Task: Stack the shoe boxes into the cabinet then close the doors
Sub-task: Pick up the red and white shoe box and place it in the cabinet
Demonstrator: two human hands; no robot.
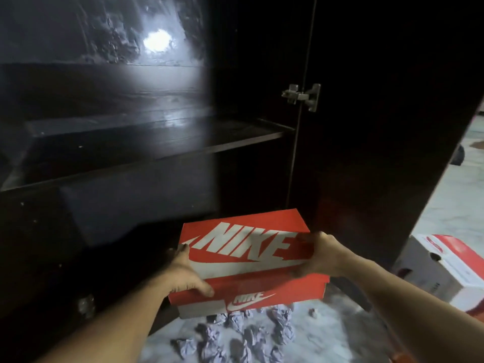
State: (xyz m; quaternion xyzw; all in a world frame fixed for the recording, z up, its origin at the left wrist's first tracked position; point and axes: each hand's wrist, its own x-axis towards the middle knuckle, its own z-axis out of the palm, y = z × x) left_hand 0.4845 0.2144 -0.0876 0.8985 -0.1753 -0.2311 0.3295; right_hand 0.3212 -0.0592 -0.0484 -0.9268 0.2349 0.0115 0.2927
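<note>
Step in hand, as I read it: carrying a box to the cabinet, w/ placing not yet done. Nearest the camera, both forearms reach fwd; left hand [187, 273] clasps the left edge of the red cardboard Nike shoe box [246, 258], thumb over the near lid corner, and right hand [318, 254] grips the right edge, fingers curled onto the lid. Box is held between the hands, off the floor, lid on, tilted a bit so the top w/ big white lettering and swoosh faces up toward the camera; the near end shows a smaller logo and a pale base strip. Lid looks a little scuffed, corners intact. Below the hands: crumpled grey paper balls [251, 334] scattered on the pale marble floor [340, 334]. Right of the right hand, apart from it, a white-and-red cardboard shoe box [445, 268] sits on the floor, prob next in line. Beyond the hands: dark wooden cabinet [131, 179], right door [379, 127] swung open on a metal hinge [303, 96]; a dark wooden shelf [157, 137] above and ahead of the hands looks bare, the compartment under it too dark to judge. Next move prob calls for levelling the box, pushing it fwd into the lower opening or up onto the shelf, square to the back, leaving room to stack more.
</note>
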